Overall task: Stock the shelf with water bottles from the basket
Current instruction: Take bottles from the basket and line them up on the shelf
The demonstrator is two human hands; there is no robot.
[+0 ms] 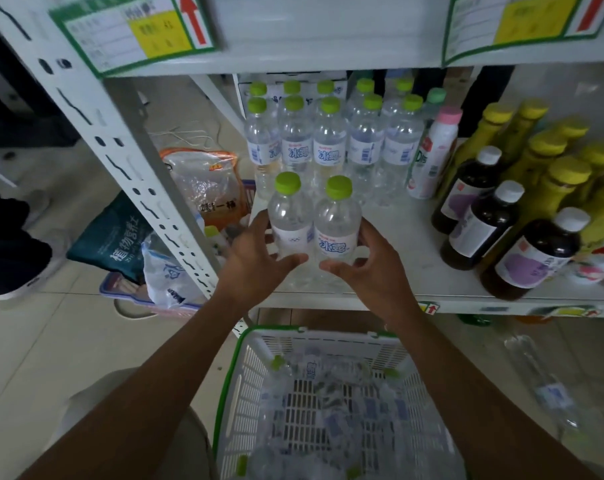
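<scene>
Shelf (401, 244), centre frame: left hand (255, 261) grips left bottle (289, 216), right hand (373, 268) right bottle (337, 220); both upright, caps up.

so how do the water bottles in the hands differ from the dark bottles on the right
The water bottles are clear with green caps; the dark bottles are brown with white caps. Water bottles' labels are white and blue; dark bottles' show purple. The left hand and right hand grip the water bottles; the dark bottles are untouched. Both stand on the shelf.
</scene>
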